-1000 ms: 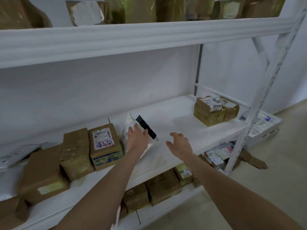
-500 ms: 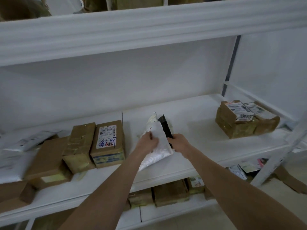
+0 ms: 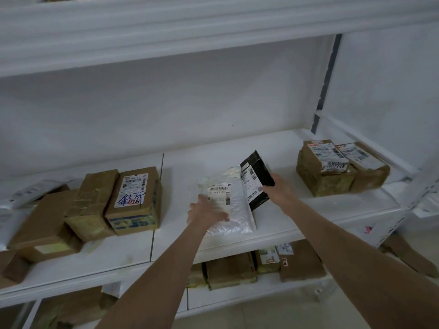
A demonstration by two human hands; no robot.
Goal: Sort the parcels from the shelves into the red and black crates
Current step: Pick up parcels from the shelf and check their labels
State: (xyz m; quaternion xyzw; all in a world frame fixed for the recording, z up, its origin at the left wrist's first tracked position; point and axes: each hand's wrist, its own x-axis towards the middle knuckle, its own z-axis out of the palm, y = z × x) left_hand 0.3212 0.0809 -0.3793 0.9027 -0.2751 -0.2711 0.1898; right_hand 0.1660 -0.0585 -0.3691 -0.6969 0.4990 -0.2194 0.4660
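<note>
The white parcel [image 3: 228,210], a soft, crinkled plastic mailer with a printed barcode label on its upper face, lies on the middle shelf [image 3: 280,224] near the front edge. The left hand [image 3: 204,213] rests on the mailer's left side, its fingers [image 3: 219,210] curled over the label and pressing the wrapper; it seems to be gripping the edge, though the thumb is hidden. Just right of the white parcel and touching it, the black parcel [image 3: 257,179] is a flat, glossy dark packet with a white barcode label running along its length. It is tilted up off the shelf, its far corner raised, and overlaps the white parcel's right edge. The right hand [image 3: 278,188] is closed around the black parcel's right side, fingers wrapped behind it.

Well left of the white parcel stands a brown box [image 3: 134,200], taped, with blue handwriting across its label, amid other taped cartons. Well to the right of the white parcel, at the end of the shelf, sits a stack of brown boxes [image 3: 332,172] with labels on top. Below the white parcel, on the lower shelf, stand more cartons [image 3: 230,269].
</note>
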